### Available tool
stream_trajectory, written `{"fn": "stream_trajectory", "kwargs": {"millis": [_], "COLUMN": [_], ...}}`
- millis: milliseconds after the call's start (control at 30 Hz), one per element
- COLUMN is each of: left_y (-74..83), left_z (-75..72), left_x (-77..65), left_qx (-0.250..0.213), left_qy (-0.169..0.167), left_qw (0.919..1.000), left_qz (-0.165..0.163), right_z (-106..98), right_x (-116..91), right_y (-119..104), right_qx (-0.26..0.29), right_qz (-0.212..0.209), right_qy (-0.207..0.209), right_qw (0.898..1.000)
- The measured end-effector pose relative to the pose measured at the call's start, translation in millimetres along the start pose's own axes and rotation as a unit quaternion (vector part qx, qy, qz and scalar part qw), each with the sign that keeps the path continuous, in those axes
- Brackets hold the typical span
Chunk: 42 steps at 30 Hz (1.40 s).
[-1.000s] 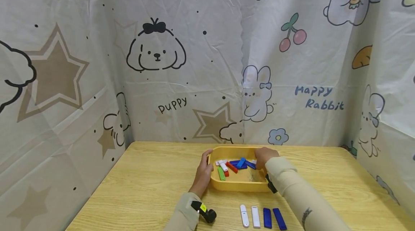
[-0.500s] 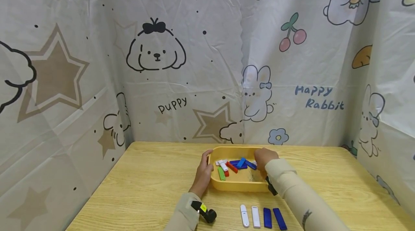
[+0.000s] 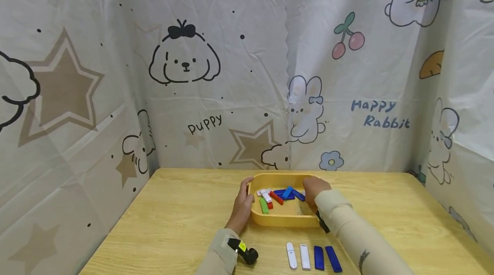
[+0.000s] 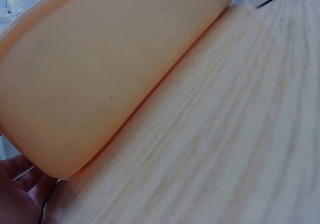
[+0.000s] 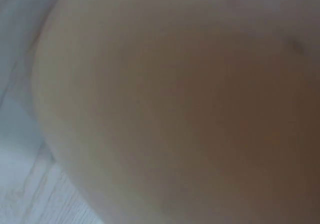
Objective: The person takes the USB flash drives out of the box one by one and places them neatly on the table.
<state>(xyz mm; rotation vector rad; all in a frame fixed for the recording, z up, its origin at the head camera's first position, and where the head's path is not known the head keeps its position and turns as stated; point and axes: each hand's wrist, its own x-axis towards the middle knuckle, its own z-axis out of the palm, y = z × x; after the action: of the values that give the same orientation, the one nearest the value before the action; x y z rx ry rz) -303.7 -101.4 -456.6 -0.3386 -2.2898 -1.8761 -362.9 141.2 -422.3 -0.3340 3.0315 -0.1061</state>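
My left hand (image 3: pixel 241 207) grips the left end of a yellow plastic tray (image 3: pixel 285 222), thumb and fingers at its side wall. In the left wrist view the fingers (image 4: pixel 35 179) lie at the tray's lower corner. My right hand (image 3: pixel 315 188) reaches over the right end into the tray, knuckles up; its fingertips are hidden, so I cannot tell what they hold. Inside lie several small flat sticks like USB flash drives: a green one (image 3: pixel 264 206), a red one (image 3: pixel 276 197), a light blue one (image 3: pixel 287 192), plus white and dark blue ones. The right wrist view is a blur.
Before the tray, a row of sticks lies on the wooden table (image 3: pixel 177 223): a rounded white one (image 3: pixel 291 256), a straight white one (image 3: pixel 305 257), a blue one (image 3: pixel 318 258) and another blue one (image 3: pixel 333 259). A printed curtain (image 3: pixel 216 95) hangs behind and at both sides.
The head view has shifted very slightly. Both hands, the tray and the row of sticks stay where they were.
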Motion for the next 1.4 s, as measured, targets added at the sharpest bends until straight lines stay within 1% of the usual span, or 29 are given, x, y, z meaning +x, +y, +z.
{"fn": "stream_trajectory", "kwargs": {"millis": [67,100,200,333,467,633,800,967,1133,1200,1400], "left_y": [0.4,-2.1,-15.8,-35.2,-40.7,-40.6,-39.9,-40.3,-41.1,-41.4,-42.5], "left_z": [-0.2,0.2,2.5,6.0,5.7,3.6,3.8,4.7,6.1,6.7,7.6], "left_x": [1.9,4.0,11.5,18.8,21.0,21.9,20.3,19.5,20.1,20.2,19.2], "left_qx": [0.000,-0.002,-0.007,-0.003,0.004,0.005,0.001,0.001,-0.002,-0.003,-0.002], "left_qy": [0.001,0.002,0.006,0.018,0.031,0.034,0.031,0.030,0.029,0.027,0.024], "left_qw": [1.0000,1.0000,1.0000,0.9998,0.9995,0.9994,0.9995,0.9996,0.9996,0.9996,0.9997], "left_qz": [0.003,0.002,-0.001,-0.002,0.003,0.007,0.004,0.004,0.002,0.001,0.003], "right_z": [-4.2,-5.9,-8.4,-9.3,-14.5,-25.0,-31.6,-34.5,-39.7,-42.0,-46.5], "right_x": [-1.0,-1.4,-2.0,-0.7,0.1,-5.0,-21.2,-40.1,-61.4,-71.0,-100.4], "right_y": [-0.7,-1.0,-0.9,-1.3,-4.1,-9.1,-10.5,-3.7,4.6,7.7,15.5], "right_qx": [0.009,0.010,0.014,0.026,0.037,0.040,0.057,0.082,0.106,0.117,0.118], "right_qz": [-0.002,-0.002,-0.007,-0.006,-0.005,-0.021,-0.040,-0.053,-0.059,-0.055,-0.054], "right_qy": [-0.003,-0.003,-0.002,-0.006,-0.010,-0.002,0.009,0.028,0.044,0.047,0.064], "right_qw": [1.000,1.000,1.000,1.000,0.999,0.999,0.998,0.995,0.992,0.991,0.989]}}
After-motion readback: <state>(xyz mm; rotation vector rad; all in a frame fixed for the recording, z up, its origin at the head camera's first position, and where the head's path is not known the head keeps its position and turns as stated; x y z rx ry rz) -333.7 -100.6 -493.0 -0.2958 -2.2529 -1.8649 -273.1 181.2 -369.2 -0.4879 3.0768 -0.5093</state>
